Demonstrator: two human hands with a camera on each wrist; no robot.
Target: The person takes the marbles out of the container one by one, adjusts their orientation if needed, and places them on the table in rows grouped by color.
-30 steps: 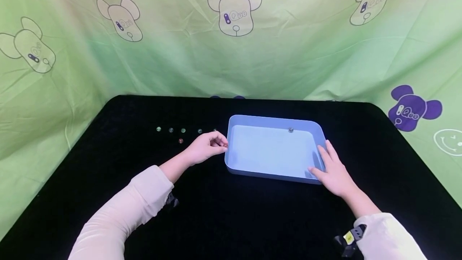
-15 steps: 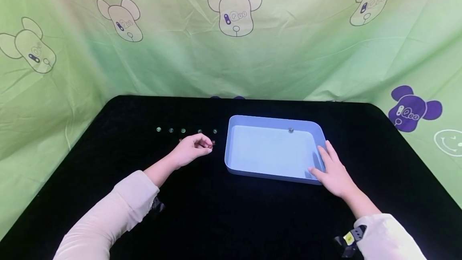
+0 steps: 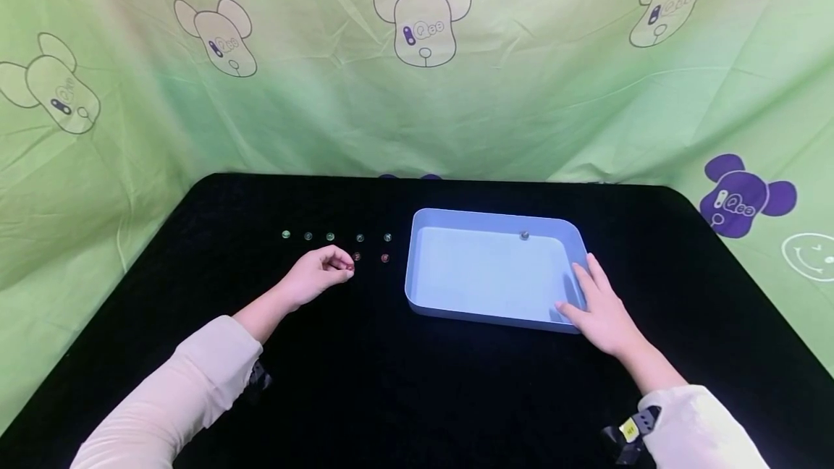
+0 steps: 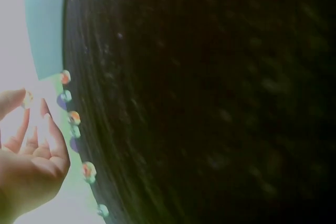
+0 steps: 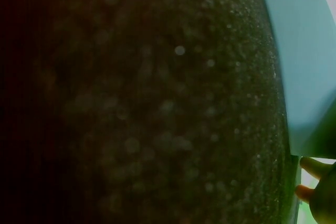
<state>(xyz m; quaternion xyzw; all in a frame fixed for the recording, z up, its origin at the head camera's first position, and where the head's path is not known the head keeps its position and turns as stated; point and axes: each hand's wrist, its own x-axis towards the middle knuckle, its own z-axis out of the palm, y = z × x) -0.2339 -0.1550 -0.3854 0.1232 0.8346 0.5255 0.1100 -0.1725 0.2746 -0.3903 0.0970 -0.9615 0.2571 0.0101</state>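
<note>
My left hand [image 3: 317, 275] pinches a small red marble [image 3: 350, 266] between thumb and fingertips. In the left wrist view that marble [image 4: 28, 98] shows at the thumb tip. Right beside the fingertips lies a red marble [image 3: 357, 257], with another red marble [image 3: 385, 258] further right. A third red marble [image 4: 88, 170] shows in the left wrist view; the left hand hides it in the head view. My right hand [image 3: 604, 313] rests on the right side of a blue tray [image 3: 489, 318], fingers extended over the rim. Inside the tray, a dark marble [image 3: 524, 235] sits by the back wall.
Behind the red marbles runs a row of several greenish glass marbles [image 3: 330, 237]. Everything stands on a black cloth-covered table [image 3: 417, 396]. A green printed curtain [image 3: 417, 121] hangs around the table's back and sides.
My left hand has moved left from the tray's left wall along the front row, holding the red marble. Two red marbles it covered now show. The right hand and tray stay put.
</note>
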